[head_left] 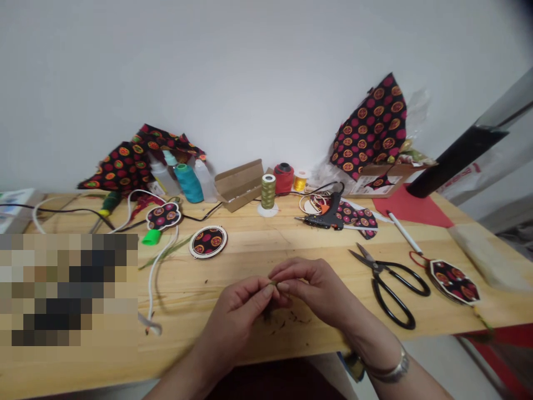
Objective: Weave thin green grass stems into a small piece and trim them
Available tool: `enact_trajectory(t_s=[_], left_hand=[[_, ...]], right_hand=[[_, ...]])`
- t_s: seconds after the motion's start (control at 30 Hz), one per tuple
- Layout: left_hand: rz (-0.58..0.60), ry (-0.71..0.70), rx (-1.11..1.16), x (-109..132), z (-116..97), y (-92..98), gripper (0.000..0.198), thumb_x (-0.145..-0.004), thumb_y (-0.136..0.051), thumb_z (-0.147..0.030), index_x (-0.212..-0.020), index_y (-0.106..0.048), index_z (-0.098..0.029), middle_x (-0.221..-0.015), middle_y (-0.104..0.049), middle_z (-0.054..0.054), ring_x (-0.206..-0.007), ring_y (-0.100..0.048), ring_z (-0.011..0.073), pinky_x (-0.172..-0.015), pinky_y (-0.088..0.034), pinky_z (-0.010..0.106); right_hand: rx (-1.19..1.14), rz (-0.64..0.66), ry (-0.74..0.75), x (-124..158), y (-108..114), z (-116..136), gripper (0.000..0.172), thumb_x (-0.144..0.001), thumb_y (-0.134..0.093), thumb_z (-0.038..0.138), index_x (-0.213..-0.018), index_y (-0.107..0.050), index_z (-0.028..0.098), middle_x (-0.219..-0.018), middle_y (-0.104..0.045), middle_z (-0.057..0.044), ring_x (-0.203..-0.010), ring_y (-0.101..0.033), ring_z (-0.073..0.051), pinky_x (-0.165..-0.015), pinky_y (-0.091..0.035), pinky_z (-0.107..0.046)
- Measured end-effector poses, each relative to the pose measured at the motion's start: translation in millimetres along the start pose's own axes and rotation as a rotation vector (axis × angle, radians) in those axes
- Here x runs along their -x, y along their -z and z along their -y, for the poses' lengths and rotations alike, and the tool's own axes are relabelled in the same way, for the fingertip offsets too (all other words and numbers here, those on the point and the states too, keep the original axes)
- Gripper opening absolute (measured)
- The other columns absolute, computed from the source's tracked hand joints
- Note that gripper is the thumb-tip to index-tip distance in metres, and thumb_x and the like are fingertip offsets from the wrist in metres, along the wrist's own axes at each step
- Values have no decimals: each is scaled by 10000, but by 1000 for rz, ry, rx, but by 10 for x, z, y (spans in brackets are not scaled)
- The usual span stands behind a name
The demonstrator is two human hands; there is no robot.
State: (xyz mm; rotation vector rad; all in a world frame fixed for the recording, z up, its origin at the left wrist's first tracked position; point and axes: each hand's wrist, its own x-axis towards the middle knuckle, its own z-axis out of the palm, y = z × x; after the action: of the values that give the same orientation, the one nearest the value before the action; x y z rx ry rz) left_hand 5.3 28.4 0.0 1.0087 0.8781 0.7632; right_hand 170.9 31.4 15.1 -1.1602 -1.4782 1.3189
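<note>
My left hand (pixel 245 303) and my right hand (pixel 310 286) meet above the front of the wooden table (pixel 250 250). The fingertips of both are pinched together around a tiny greenish piece (pixel 273 283), mostly hidden by the fingers. Small dark scraps (pixel 291 321) lie on the wood just below. Right of my right hand lie black-handled scissors (pixel 385 280), blades pointing away. Beyond my left hand lies a round wooden frame with patterned fabric (pixel 209 241).
At the back stand a green thread spool (pixel 268 191), a red spool (pixel 283 179), an open cardboard box (pixel 239 186) and bottles. A black glue gun (pixel 328 214) lies behind my right hand. An octagonal ornament (pixel 453 281) is at the right. White cord (pixel 156 266) runs at left.
</note>
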Motion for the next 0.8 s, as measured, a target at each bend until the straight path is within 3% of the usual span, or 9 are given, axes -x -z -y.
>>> enact_trajectory(t_s=[0.23,0.57,0.67,0.8], left_hand=[[9,8,-4,-8,38,22,190,-823,-575,-267,-707,-675,-156,-705,-684,35,-725,-559,154,-676,-400,237],[37,81,133,12,32,-33,193,-837,-550,-266,-701,-625,-151,-577,-629,27,-562,-529,134,-572,-372,249],[41,93,184,17,10,-51,198,-825,-561,-262,-681,-627,-143,-476,-530,-16,-481,-470,107,-563,-382,252],[23,116,255,21,-15,-67,181,-790,-605,-240,-653,-634,-126,-545,-515,-23,-445,-356,60,-520,-380,232]], right_hand=[[202,-41,141,54,-10,-45,186,-759,-605,80,-701,-722,211,-811,-688,-4,-811,-624,-126,-757,-473,-236],[343,-81,190,89,1,-10,111,-752,-618,104,-707,-677,186,-844,-667,-34,-837,-602,-153,-773,-463,-288],[340,-56,196,90,16,-14,113,-772,-602,117,-717,-669,189,-844,-667,-34,-836,-601,-152,-775,-462,-290],[344,-23,198,87,31,-7,106,-788,-588,119,-742,-664,177,-867,-666,-40,-854,-595,-149,-788,-455,-285]])
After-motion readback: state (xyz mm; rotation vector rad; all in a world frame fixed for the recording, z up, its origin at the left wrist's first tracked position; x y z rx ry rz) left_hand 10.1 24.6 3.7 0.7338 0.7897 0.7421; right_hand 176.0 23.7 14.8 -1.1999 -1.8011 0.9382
